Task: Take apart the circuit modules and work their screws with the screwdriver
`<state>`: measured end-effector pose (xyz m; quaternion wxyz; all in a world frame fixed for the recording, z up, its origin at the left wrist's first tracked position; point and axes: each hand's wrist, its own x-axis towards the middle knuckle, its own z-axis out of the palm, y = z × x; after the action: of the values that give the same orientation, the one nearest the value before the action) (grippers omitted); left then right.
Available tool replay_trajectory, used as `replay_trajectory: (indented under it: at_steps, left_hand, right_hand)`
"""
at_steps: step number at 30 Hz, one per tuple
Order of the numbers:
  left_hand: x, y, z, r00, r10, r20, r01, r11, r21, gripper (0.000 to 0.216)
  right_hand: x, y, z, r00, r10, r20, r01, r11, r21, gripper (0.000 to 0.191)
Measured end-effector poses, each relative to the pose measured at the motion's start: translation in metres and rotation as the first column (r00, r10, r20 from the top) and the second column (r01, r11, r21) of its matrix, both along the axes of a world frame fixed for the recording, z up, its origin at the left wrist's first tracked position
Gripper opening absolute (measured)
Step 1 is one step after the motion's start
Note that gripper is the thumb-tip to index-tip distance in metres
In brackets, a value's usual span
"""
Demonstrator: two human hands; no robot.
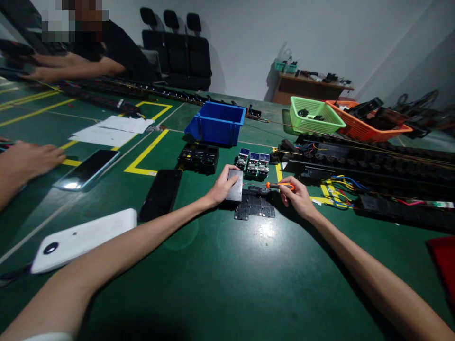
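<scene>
My left hand (223, 185) is closed around a dark grey box-shaped casing (235, 186), thumb on its upper face. In my right hand (297, 195) is a screwdriver with an orange and black handle (280, 185). Its thin shaft points left at the casing's right side; whether the tip touches cannot be made out. Flat black plastic plates (256, 203) lie on the table just below the shaft. Beyond the casing sit small circuit boards (258, 163) with blue-topped parts. Several black housings (199, 157) stand grouped to the left of them.
A blue bin (216, 124) stands behind the housings. Green (316, 124) and orange (344, 113) baskets are at the back right, near wired black rails (373, 163). Phones (161, 194), a white device (85, 239) and papers (110, 131) lie left. Another person's hand (35, 161) rests at far left.
</scene>
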<state>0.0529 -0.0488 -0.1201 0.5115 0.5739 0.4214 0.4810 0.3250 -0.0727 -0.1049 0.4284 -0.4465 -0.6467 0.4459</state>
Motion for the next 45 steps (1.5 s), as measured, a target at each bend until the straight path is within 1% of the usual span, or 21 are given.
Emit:
replay_trajectory:
  at_steps: [6,11,23,28,35,45]
  left_hand:
    - [0.0003,-0.0009,0.0011,1.000,0.000,-0.001,0.000,1.000,-0.002,0.029]
    - [0.0006,-0.0013,0.0018,1.000,-0.019,0.004,0.019,1.000,0.004,0.028]
    - [0.0007,-0.0008,0.0016,1.000,0.007,0.006,-0.007,1.000,0.017,0.027]
    - [0.0007,-0.0011,0.0019,1.000,0.015,0.009,-0.015,1.000,0.015,0.027]
    - [0.0006,-0.0008,0.0016,1.000,0.021,0.012,-0.021,1.000,0.012,0.027]
    - [0.0001,0.0007,-0.0004,1.000,0.009,0.002,-0.009,1.000,0.025,0.027]
  right_hand:
    - [-0.0004,-0.0003,0.0004,1.000,-0.029,0.004,0.029,0.999,-0.014,0.027]
    - [-0.0017,-0.0013,0.0028,0.998,-0.043,0.046,0.044,0.999,-0.022,0.031]
    - [-0.0020,-0.0002,0.0001,0.999,-0.004,0.034,0.006,0.999,-0.034,0.031]
    - [-0.0012,0.0007,0.0007,0.998,0.012,0.056,-0.011,1.000,-0.013,0.027]
    - [-0.0007,0.0020,0.0007,0.997,-0.002,0.079,0.000,0.999,0.032,0.025]
    - [-0.0015,0.0009,0.0012,0.997,0.015,0.076,-0.015,1.000,-0.006,0.027]
